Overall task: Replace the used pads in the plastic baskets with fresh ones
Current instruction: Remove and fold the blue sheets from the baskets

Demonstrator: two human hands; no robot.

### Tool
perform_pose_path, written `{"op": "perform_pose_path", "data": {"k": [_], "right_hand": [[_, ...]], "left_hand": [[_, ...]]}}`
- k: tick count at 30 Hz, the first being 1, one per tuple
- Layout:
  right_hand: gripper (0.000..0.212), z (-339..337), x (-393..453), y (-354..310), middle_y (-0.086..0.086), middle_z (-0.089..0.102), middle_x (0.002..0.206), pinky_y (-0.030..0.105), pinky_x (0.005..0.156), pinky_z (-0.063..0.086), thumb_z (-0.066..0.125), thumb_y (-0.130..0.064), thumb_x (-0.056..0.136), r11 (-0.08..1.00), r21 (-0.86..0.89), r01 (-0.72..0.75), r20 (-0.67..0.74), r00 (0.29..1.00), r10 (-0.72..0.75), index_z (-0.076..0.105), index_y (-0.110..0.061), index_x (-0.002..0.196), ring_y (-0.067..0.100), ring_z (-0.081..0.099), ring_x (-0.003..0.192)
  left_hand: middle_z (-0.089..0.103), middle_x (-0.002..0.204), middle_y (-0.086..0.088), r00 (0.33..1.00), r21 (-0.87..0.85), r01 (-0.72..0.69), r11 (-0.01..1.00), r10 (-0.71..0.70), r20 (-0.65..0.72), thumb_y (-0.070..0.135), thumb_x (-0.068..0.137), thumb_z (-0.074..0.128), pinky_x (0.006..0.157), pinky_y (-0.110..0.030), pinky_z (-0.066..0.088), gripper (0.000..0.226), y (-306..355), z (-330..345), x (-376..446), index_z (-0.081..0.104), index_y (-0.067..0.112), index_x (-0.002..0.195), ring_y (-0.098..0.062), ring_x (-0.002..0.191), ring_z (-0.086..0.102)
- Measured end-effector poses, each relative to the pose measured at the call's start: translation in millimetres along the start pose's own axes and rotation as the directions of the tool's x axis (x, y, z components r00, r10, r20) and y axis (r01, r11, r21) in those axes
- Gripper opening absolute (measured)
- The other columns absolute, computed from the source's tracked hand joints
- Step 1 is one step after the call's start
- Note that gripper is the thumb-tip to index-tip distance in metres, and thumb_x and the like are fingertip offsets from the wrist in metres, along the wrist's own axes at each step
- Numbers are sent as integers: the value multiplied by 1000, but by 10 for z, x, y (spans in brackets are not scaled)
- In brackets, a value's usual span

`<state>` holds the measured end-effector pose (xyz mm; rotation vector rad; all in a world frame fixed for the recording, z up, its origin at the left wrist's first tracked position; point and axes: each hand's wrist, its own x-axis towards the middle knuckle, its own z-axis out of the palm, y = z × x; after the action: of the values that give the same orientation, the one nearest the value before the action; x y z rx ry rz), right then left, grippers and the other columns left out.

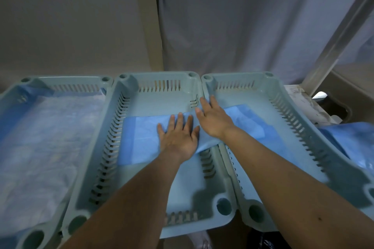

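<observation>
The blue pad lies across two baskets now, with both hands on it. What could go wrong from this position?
1. The blue pad drapes over the rims between the middle basket and the right basket, so it may end up lining neither floor properly.
2. The left hand presses it flat while the right hand rests at the shared rim; pulling sideways could wrinkle or tear it.

It looks like a clinic or care room: a pale curtain [242, 26] hangs beyond the hands, and identical slotted plastic baskets [155, 83] lined with blue disposable pads [141, 137] sit beneath them.
</observation>
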<state>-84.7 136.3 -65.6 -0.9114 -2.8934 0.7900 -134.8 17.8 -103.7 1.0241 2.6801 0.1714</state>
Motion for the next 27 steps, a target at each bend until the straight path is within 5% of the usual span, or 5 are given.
{"op": "perform_pose_path", "data": {"k": [7, 14, 21, 24, 27], "right_hand": [[54, -50, -110, 188, -8, 26, 154, 32, 116, 20, 24, -50, 100, 758, 650, -57, -11, 996, 85, 24, -29, 150, 14, 26, 142], [47, 83, -234, 724, -2, 32, 152, 43, 114, 17, 15, -33, 103, 965, -232, -122, -128, 987, 94, 28, -23, 147, 19, 22, 141], [43, 60, -149, 783, 8, 44, 140, 41, 104, 35, 31, -37, 101, 988, -80, -135, -207, 971, 116, 41, -15, 136, 27, 39, 132], [45, -157, -139, 844, 15, 49, 131, 44, 98, 37, 45, -37, 95, 879, 32, -476, -403, 798, 447, 43, -8, 130, 33, 44, 123], [59, -349, -86, 937, 13, 49, 129, 48, 102, 32, 51, -51, 87, 766, 34, -642, -272, 731, 626, 43, -10, 129, 34, 45, 122]], "left_hand": [[-12, 159, 6, 1000, 37, -9, 999, 8, 13, 53, 97, 4, 113, -57, -7, 57, 33, 10, 0, -6, 35, 150, -19, 146, -14], [-10, 160, 3, 998, 4, -28, 1000, 28, -61, 52, 98, 4, 115, -54, -7, 56, 11, 48, -18, -5, 35, 151, -18, 147, -12], [-8, 160, 4, 998, 17, -30, 999, 31, -51, 51, 98, 5, 116, -53, -8, 56, 11, 32, -21, -4, 34, 151, -18, 147, -12], [-8, 160, 3, 998, 8, -37, 999, 37, -50, 51, 98, 4, 116, -52, -8, 56, 9, 26, -44, -4, 34, 151, -18, 146, -12], [-8, 160, 3, 998, 3, -41, 999, 41, -51, 50, 98, 4, 116, -52, -8, 56, 3, 26, -54, -4, 34, 151, -17, 146, -12]]}}
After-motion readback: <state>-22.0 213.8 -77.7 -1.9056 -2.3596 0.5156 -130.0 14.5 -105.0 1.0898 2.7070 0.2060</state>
